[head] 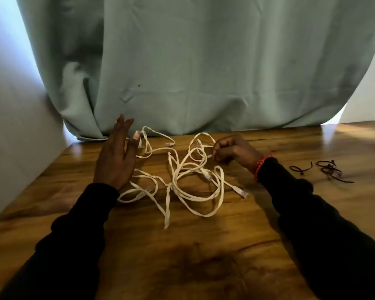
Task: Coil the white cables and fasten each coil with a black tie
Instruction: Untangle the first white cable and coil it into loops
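Observation:
Several white flat cables (193, 182) lie tangled in loose loops across the middle of the wooden table (182, 256), with plug ends showing. My left hand (117, 156) hovers flat over the tangle's left side, fingers spread and pointing away from me, holding nothing. My right hand (232, 150) is curled at the tangle's far right, its fingertips pinching a cable strand near a plug. A few black ties (325, 167) lie loose on the table to the right of my right wrist.
A pale green curtain (204, 72) hangs down to the table's far edge. A white wall (13, 137) borders the table's left side. Bare wood stretches between the tangle and me.

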